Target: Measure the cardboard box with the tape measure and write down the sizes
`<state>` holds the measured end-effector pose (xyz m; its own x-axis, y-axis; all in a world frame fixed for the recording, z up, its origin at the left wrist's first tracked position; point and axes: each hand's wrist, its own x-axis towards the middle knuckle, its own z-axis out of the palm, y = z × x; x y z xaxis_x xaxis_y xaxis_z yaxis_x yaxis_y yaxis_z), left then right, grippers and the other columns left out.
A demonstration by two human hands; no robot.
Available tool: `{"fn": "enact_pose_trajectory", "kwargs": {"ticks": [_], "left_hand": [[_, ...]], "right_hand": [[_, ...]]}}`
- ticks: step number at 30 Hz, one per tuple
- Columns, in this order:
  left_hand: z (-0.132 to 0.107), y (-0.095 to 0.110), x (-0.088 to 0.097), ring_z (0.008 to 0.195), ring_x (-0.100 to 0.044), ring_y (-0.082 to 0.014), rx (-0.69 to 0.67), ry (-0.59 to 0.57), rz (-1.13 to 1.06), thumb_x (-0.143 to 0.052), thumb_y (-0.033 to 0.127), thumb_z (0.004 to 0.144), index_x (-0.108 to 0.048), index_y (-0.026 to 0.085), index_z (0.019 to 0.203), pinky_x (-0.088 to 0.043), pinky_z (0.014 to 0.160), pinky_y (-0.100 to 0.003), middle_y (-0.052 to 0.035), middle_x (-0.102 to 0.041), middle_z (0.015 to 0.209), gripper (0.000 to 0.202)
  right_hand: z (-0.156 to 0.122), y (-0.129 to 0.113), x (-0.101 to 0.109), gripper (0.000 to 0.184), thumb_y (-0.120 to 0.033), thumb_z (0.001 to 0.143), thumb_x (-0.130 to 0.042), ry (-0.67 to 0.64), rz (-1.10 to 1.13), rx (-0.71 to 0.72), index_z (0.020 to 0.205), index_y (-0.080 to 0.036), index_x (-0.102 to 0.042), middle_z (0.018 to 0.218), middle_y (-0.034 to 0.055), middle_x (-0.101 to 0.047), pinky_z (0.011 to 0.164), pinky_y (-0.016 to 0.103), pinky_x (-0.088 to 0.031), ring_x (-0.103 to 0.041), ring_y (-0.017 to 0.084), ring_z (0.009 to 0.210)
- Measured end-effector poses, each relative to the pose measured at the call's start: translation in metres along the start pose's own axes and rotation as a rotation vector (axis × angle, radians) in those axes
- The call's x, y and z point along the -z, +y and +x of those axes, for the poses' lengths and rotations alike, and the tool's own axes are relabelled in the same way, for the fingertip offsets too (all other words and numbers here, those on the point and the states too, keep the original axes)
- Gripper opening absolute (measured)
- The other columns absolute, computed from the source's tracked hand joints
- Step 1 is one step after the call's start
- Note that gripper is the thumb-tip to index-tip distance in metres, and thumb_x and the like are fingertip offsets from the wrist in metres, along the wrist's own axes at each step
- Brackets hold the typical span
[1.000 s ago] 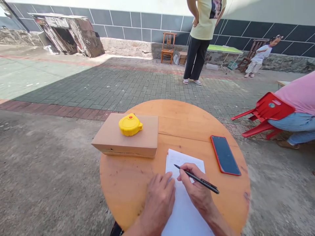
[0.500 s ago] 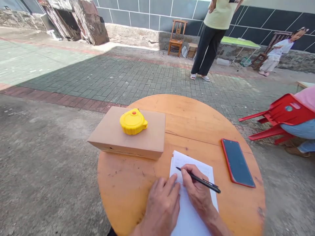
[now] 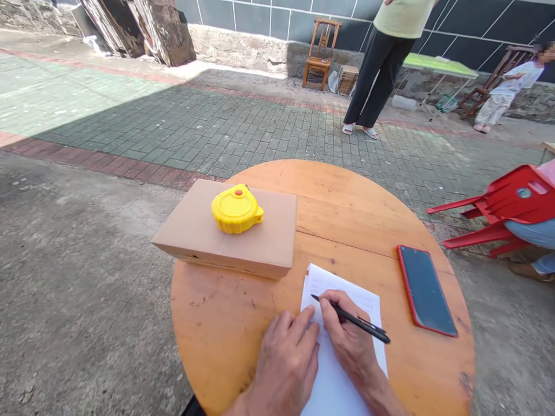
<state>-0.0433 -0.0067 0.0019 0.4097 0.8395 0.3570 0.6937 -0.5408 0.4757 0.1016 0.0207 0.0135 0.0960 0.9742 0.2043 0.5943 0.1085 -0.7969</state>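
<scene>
My right hand pinches a black pen, its tip resting on the upper left of a white sheet of paper. My left hand lies flat, fingers stretched, on the paper's left edge and the round wooden table. Beyond the hands a flat cardboard box hangs partly over the table's left edge, and a yellow tape measure with a red button sits on top of it.
A phone in a red case lies face up at the table's right. A red plastic chair with a seated person's leg is at far right. A standing person, a child, a wooden chair and a green table are beyond.
My view has tilted down and drifted left, so the table sits fuller in frame. The hands and pen keep their place on the paper, with only a slight shift.
</scene>
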Motion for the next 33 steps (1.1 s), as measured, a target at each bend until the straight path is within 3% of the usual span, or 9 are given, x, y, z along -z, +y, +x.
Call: {"fn": "enact_pose_trajectory", "kwargs": {"ticks": [33], "left_hand": [[0.0015,0.0006,0.0023,0.081,-0.053,-0.0227,0.050,-0.019,-0.048,-0.047,0.014,0.090,-0.064,0.018,0.107,-0.048,0.070,-0.038,-0.0050,-0.066,0.121,0.024]], "right_hand": [[-0.0007,-0.0024,0.0005,0.020,-0.027,0.092,-0.050,-0.030,-0.027,0.032,0.075,-0.022,-0.059,0.064,-0.0024,-0.061,0.056,0.023,-0.045,-0.055,0.013,0.056]]}}
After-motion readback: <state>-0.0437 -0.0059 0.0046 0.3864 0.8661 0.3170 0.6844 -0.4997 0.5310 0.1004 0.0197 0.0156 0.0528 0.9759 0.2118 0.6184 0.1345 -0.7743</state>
